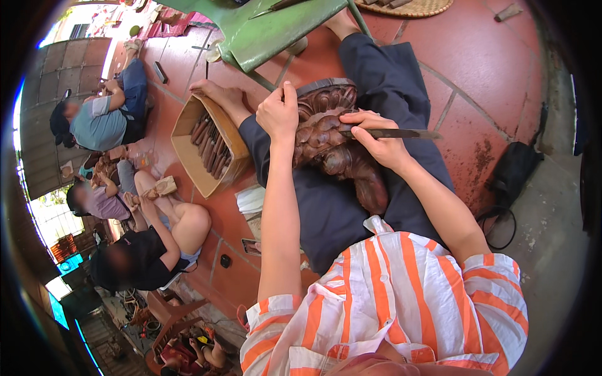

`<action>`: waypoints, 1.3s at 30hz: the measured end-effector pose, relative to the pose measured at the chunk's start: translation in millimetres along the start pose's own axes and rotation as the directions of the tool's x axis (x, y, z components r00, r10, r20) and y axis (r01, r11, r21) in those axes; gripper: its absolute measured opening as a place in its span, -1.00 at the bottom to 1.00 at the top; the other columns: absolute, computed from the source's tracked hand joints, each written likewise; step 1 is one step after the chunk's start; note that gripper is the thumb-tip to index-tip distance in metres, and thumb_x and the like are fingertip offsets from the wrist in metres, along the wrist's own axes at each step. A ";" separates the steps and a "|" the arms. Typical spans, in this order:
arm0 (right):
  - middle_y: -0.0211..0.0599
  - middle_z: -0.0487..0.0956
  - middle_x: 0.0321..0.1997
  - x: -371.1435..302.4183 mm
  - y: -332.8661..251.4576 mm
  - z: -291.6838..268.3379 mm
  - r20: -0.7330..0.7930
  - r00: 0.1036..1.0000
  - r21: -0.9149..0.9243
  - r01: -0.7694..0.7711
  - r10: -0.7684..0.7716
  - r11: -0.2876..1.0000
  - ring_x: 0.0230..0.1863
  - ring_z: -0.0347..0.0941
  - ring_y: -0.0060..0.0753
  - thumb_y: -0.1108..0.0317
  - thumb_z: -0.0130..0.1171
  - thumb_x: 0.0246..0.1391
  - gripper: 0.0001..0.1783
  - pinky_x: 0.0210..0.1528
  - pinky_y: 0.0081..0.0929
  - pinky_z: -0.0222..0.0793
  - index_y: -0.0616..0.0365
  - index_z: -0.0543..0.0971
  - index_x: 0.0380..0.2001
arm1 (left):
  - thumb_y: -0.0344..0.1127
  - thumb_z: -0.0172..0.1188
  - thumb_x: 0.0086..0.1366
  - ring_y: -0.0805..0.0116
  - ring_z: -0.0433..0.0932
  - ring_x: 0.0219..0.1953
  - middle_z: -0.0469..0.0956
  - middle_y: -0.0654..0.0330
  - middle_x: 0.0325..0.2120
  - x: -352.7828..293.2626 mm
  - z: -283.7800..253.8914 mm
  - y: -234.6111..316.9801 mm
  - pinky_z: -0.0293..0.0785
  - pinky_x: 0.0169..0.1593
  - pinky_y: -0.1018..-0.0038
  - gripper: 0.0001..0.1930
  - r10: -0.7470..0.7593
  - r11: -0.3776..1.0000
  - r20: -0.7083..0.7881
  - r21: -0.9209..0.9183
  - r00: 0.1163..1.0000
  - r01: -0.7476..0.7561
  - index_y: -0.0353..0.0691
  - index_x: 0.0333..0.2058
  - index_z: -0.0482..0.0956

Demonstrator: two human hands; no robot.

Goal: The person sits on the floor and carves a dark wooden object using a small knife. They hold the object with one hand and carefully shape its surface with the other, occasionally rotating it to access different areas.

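Coming straight to the carved wooden piece (326,135), resting on the dark trousers (320,207) at upper centre of the frame, slanting lengthwise from a curved edge up top to a smooth stub at lower right. Caught squarely between two hands! Over on the right, and farther in over the wood: right hand (379,141), with fingers laid against the carving, pinching a flat, dark tool (411,133) between thumb and fingers. Across at the left edge, just beside the wood: left hand (279,116), curled up tight into a fist, with the palm side hidden; impossible to tell of anything inside. And back to that tool: lying nearly level, crossing the carving's slant, pointing rightward, reaching out past the right hand toward the red tiles (467,69).
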State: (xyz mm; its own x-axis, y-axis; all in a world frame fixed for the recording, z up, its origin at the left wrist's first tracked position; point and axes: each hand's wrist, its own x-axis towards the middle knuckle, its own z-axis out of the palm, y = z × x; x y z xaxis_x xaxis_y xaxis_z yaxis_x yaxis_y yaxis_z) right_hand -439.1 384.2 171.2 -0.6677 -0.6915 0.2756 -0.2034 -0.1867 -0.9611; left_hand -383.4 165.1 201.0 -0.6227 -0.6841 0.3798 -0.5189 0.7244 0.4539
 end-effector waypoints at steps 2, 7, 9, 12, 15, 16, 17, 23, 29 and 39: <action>-0.14 0.64 -0.09 0.9 -0.9 1.3 -0.013 1.000 0.033 -0.003 0.004 0.999 -0.02 0.52 -0.22 0.44 0.15 0.07 -0.86 0.16 -0.26 0.27 0.32 0.61 -0.43 | -0.03 0.05 0.26 -0.17 0.51 -0.57 0.49 -0.09 -0.68 -0.2 -0.6 1.9 0.38 -0.48 0.08 -0.57 0.003 1.000 -0.005 -0.006 1.000 -0.003 -0.24 -0.62 0.60; -0.15 0.64 -0.11 1.3 -13.2 4.0 0.019 0.999 -0.027 -0.026 0.027 0.999 -0.04 0.53 -0.24 0.45 0.17 0.06 -0.86 0.12 -0.34 0.32 0.33 0.62 -0.43 | -0.03 0.06 0.26 -0.17 0.51 -0.56 0.50 -0.09 -0.67 -0.5 -1.6 0.2 0.39 -0.47 0.08 -0.57 -0.011 1.000 0.001 0.016 1.000 0.011 -0.24 -0.61 0.61; -0.16 0.64 -0.11 3.3 -11.1 1.3 0.031 0.998 -0.017 -0.050 0.051 0.999 -0.05 0.52 -0.25 0.44 0.17 0.05 -0.85 0.10 -0.35 0.33 0.33 0.63 -0.42 | -0.03 0.06 0.26 -0.17 0.51 -0.56 0.50 -0.08 -0.67 0.0 -0.4 0.4 0.39 -0.47 0.08 -0.57 -0.009 1.000 0.004 0.020 1.000 0.009 -0.24 -0.61 0.61; -0.18 0.63 -0.13 5.1 -10.3 1.1 -0.010 0.990 0.063 -0.141 0.142 0.988 -0.07 0.53 -0.26 0.43 0.18 0.04 -0.85 0.05 -0.37 0.36 0.31 0.64 -0.38 | -0.03 0.06 0.26 -0.17 0.51 -0.56 0.50 -0.09 -0.67 -0.2 -0.6 1.4 0.39 -0.47 0.08 -0.58 0.002 1.000 0.000 0.009 1.000 -0.002 -0.24 -0.60 0.61; -0.19 0.64 -0.15 5.9 -12.4 0.3 -0.011 0.989 0.053 -0.146 0.146 0.988 -0.09 0.53 -0.27 0.43 0.17 0.05 -0.83 0.02 -0.36 0.38 0.31 0.65 -0.34 | -0.03 0.05 0.26 -0.18 0.51 -0.56 0.50 -0.10 -0.67 -0.8 -1.2 1.6 0.39 -0.46 0.07 -0.58 0.003 1.000 -0.007 0.002 1.000 -0.003 -0.24 -0.60 0.62; -0.19 0.65 -0.15 6.0 -14.0 -0.2 0.011 0.990 0.026 -0.140 0.140 0.990 -0.09 0.54 -0.27 0.44 0.17 0.05 -0.83 0.02 -0.36 0.38 0.31 0.65 -0.33 | -0.03 0.05 0.25 -0.18 0.51 -0.56 0.50 -0.10 -0.67 -0.9 -1.3 1.4 0.39 -0.46 0.07 -0.57 0.001 1.000 -0.009 0.001 1.000 -0.001 -0.23 -0.60 0.62; -0.19 0.65 -0.16 5.6 -16.4 -0.4 0.032 0.990 0.000 -0.136 0.136 0.991 -0.09 0.54 -0.27 0.45 0.16 0.05 -0.83 0.03 -0.36 0.38 0.31 0.65 -0.33 | -0.02 0.05 0.26 -0.18 0.51 -0.56 0.50 -0.10 -0.67 -0.9 -0.8 0.6 0.39 -0.46 0.07 -0.57 0.002 1.000 -0.008 0.004 1.000 -0.002 -0.23 -0.60 0.62; -0.17 0.64 -0.15 6.4 -12.6 1.0 0.009 1.000 -0.075 -0.016 0.017 0.997 -0.10 0.54 -0.25 0.46 0.15 0.06 -0.84 0.04 -0.36 0.37 0.35 0.63 -0.36 | -0.02 0.05 0.26 -0.18 0.52 -0.55 0.50 -0.11 -0.67 0.4 1.9 -2.9 0.40 -0.46 0.07 -0.57 0.005 0.999 0.004 0.042 1.000 -0.005 -0.22 -0.61 0.62; -0.13 0.64 -0.15 -11.2 -10.8 -2.3 -0.245 0.961 0.153 -0.092 0.128 0.984 -0.08 0.55 -0.24 0.47 0.14 0.08 -0.86 0.05 -0.37 0.36 0.36 0.60 -0.43 | -0.02 0.06 0.25 -0.16 0.52 -0.56 0.50 -0.09 -0.68 0.1 0.5 -0.6 0.40 -0.47 0.07 -0.56 0.004 1.000 -0.021 0.000 1.000 -0.004 -0.24 -0.63 0.61; -0.16 0.53 0.06 -18.9 -8.8 11.0 -0.132 0.991 -0.092 -0.025 0.012 0.995 0.22 0.30 -0.09 0.41 0.20 0.04 -0.85 0.23 -0.20 0.16 0.28 0.59 -0.50 | -0.03 0.06 0.25 -0.16 0.51 -0.57 0.49 -0.09 -0.69 -0.2 0.2 -1.3 0.39 -0.48 0.09 -0.57 0.009 1.000 -0.021 -0.007 1.000 -0.010 -0.24 -0.62 0.61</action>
State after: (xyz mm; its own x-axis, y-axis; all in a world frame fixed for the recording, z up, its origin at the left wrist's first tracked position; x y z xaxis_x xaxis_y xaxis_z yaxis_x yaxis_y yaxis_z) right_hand -416.8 391.2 174.3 -0.7586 -0.5959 0.2635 -0.2521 -0.1046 -0.9620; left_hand -382.7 164.3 200.2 -0.6151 -0.6788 0.4010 -0.5088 0.7303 0.4558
